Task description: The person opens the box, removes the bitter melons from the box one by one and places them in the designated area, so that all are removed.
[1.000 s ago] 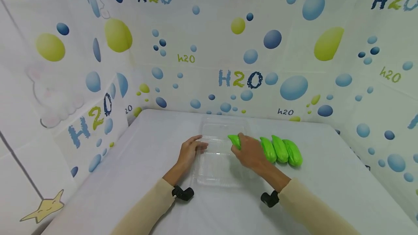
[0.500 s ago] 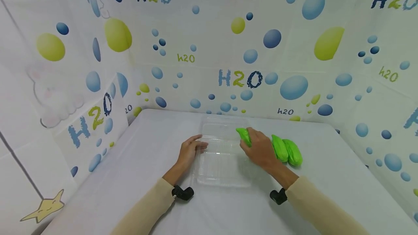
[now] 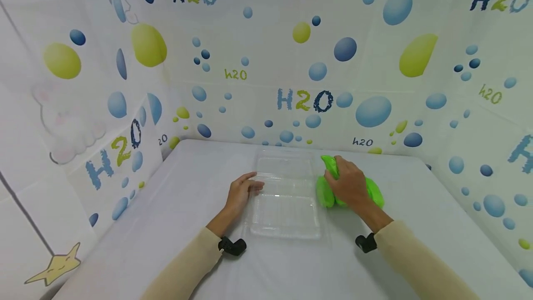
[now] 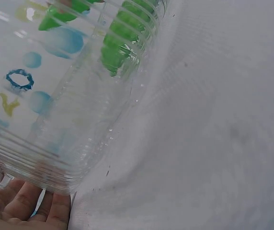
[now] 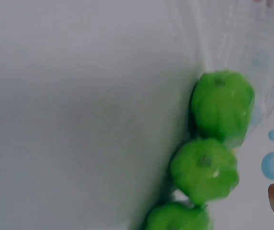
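A clear plastic container stands on the table in the middle of the head view. At its left edge is my left hand, the rim between thumb and fingers; in the left wrist view those fingers lie against the ridged plastic. My right hand grips a bright green pepper raised above the other peppers, just right of the container. One pepper lies close by the container's right side, and another shows beyond my hand. Their row appears in the right wrist view, partly cut off.
A white cloth covers the table. Behind it hangs a white wall sheet with blue and yellow-green dots and H2O lettering. Black cameras sit on both wrists, the left wrist camera near the container's front corner.
My right hand has moved right and up with its pepper, from over the container to above the row. A pepper beside the container now shows where the hand was. My left hand stays put.
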`<state>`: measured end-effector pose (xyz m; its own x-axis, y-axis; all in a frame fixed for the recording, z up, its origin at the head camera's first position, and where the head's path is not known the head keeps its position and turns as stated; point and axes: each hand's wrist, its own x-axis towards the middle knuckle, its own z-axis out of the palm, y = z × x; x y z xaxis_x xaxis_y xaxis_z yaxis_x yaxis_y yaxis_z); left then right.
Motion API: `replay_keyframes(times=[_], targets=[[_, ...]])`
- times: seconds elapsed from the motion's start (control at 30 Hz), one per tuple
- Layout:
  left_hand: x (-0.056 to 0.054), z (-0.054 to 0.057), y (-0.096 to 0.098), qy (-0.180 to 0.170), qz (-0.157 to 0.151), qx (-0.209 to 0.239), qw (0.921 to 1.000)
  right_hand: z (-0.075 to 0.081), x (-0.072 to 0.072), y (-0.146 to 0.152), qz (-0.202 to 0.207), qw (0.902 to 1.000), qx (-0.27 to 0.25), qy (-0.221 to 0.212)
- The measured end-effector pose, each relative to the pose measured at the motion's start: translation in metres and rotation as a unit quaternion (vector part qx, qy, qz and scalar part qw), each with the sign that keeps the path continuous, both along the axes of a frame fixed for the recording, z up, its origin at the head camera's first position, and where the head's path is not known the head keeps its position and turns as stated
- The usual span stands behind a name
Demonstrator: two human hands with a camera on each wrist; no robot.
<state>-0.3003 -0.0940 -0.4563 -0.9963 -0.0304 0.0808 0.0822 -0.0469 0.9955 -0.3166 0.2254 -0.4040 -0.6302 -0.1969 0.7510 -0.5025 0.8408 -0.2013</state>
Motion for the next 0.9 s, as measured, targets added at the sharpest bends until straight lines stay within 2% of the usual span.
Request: replay_keyframes(times=[0.27, 0.47, 0.7, 0.9], targets=[[0.001, 0.001, 0.0, 0.0, 0.011, 0.001, 0.9999, 0.004, -0.009, 0.032, -0.043, 0.999, 0.011, -0.008], [0.002, 0.001, 0.001, 0.002, 0.008, -0.006, 0.9999, 0.005, -0.012, 0.056, -0.076, 0.9962, 0.004, -0.043], [0.001, 0.0, 0.002, 0.004, 0.001, -0.011, 0.9999, 0.012, -0.008, 0.076, -0.128, 0.9805, -0.054, -0.139], [0.002, 0.001, 0.001, 0.002, 0.003, -0.009, 1.0, 0.013, -0.008, 0.088, -0.154, 0.9659, -0.107, -0.179]])
